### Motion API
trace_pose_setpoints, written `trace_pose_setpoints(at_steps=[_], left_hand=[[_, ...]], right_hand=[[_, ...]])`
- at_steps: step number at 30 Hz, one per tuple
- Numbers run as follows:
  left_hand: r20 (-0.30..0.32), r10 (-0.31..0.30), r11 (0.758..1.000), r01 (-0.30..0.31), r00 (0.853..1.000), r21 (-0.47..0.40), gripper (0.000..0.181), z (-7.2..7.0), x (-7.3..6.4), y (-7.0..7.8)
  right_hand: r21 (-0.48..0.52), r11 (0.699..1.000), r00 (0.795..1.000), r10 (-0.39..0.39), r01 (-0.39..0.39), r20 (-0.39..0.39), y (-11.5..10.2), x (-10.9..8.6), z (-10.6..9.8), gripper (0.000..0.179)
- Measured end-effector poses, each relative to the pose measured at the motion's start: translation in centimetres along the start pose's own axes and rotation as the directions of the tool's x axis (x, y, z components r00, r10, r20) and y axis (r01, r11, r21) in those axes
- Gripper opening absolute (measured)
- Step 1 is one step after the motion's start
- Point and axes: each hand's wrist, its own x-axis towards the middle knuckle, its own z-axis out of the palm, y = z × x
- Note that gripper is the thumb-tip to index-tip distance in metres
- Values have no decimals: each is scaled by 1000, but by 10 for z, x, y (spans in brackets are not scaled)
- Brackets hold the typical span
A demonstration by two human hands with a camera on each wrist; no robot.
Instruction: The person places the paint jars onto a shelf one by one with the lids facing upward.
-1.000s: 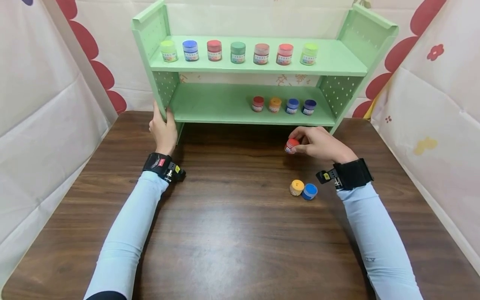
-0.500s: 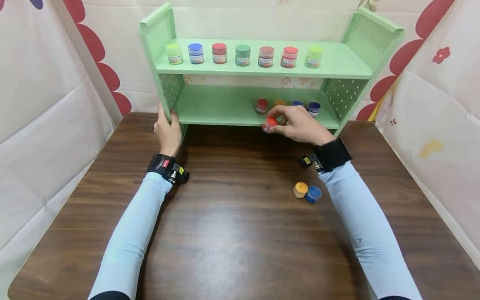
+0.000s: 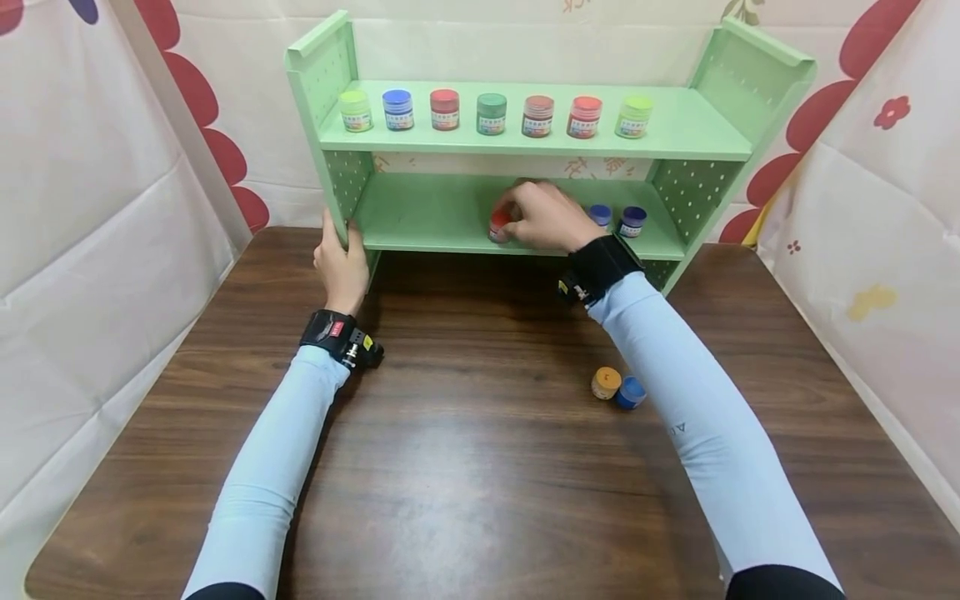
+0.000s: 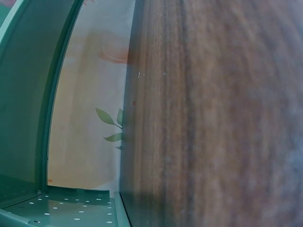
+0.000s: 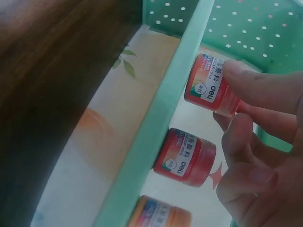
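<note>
My right hand (image 3: 546, 218) pinches a small red paint jar (image 5: 204, 82) at the front of the lower level of a green two-tier shelf (image 3: 420, 208). In the right wrist view the thumb lies on the jar's label side, and the jar's base is close to the shelf's front lip. Beside it stand another red jar (image 5: 183, 156) and an orange jar (image 5: 161, 215), both hidden by the hand in the head view. My left hand (image 3: 343, 271) grips the lower left side panel of the shelf, thumb on the inner side. The left wrist view does not show that hand.
Two blue-toned jars, one blue (image 3: 600, 215) and one darker (image 3: 632, 222), stand right of the hand. Several jars line the upper level, including a green one (image 3: 491, 114). On the brown table (image 3: 450, 433) sit a yellow-orange jar (image 3: 606, 383) and a blue jar (image 3: 632, 393), beside the right sleeve.
My right hand has carried the red jar up and left, from over the table to the lower shelf level. The left hand keeps its grip on the panel; the head view has shifted slightly.
</note>
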Motion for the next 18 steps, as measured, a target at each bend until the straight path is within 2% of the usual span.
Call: trace_pose_setpoints(at_steps=[9,18], left_hand=[[-5,-2,1000,2,1000,-5,44,1,0,0],[7,1,1000,-1,1000,-13,44,0,0,1]], right_hand=[[-43,999,999,9,-7,42,-3,24,-6,24],[-48,997,997,69,-67,40,-4,30,-4,24]])
